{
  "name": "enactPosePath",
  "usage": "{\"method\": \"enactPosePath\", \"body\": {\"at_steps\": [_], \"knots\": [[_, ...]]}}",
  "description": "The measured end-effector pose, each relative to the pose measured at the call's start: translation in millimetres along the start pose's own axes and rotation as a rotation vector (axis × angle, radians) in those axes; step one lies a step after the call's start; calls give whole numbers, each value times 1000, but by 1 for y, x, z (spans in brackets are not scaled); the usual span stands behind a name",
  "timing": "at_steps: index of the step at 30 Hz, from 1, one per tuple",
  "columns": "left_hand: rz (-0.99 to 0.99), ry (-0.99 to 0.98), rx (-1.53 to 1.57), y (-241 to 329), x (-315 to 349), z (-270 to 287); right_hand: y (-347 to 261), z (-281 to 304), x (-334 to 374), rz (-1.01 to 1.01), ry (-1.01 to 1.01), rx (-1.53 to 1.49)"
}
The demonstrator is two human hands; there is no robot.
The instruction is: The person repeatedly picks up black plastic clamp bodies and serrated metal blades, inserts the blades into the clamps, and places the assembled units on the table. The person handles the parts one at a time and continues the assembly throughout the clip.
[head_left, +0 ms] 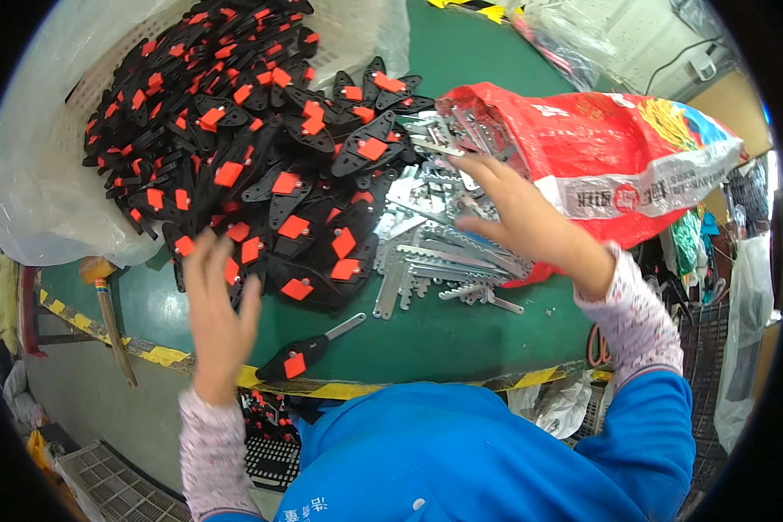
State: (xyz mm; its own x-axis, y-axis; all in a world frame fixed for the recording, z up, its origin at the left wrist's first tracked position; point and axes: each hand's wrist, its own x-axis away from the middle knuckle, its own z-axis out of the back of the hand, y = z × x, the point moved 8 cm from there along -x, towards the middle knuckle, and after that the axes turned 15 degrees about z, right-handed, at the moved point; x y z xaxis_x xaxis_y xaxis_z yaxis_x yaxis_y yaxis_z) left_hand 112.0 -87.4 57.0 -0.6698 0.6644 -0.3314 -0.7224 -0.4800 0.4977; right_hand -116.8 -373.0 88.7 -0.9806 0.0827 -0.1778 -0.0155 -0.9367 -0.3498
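My left hand [219, 306] is over the near left edge of a big heap of black plastic pieces [274, 213] with red-orange squares on them. Its fingers are apart and no held piece shows. On the right, my right hand [531, 209] reaches across a pile of silvery notched metal strips [426, 252], thumb and forefinger spread; its other fingers are partly hidden. The strips spill from the mouth of a red printed sack [583, 157] lying on its side. Near the table's front edge lies a single black piece [291, 358] with a metal strip [346, 325] sticking out of it.
The green table [391, 344] has yellow-and-black tape [344, 390] along its front edge. A large clear plastic bag [35, 174] lies around the heap at the left. A wooden-handled brush [109, 317] hangs past the left edge. Orange scissor handles [594, 345] show beside my right sleeve.
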Motion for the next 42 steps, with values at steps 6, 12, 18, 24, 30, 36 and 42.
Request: {"method": "enactPosePath", "body": {"at_steps": [6,12,18,24,30,36,42], "knots": [[0,-244,14,19,114,-49,14,-38,100,-331,-38,439],[-126,-279,80,47,148,-50,9,-63,103,-343,90,501],[-154,-213,79,54,150,-53,-25,-93,91,-138,256,563],[-162,-235,88,54,152,-54,-65,-123,56,26,273,492],[4,-205,171,50,156,-44,-91,-131,22,261,338,380],[400,105,32,-34,87,13,-93,-106,12,344,325,285],[431,76,-87,-78,63,-8,-104,-109,-7,292,278,236]]}}
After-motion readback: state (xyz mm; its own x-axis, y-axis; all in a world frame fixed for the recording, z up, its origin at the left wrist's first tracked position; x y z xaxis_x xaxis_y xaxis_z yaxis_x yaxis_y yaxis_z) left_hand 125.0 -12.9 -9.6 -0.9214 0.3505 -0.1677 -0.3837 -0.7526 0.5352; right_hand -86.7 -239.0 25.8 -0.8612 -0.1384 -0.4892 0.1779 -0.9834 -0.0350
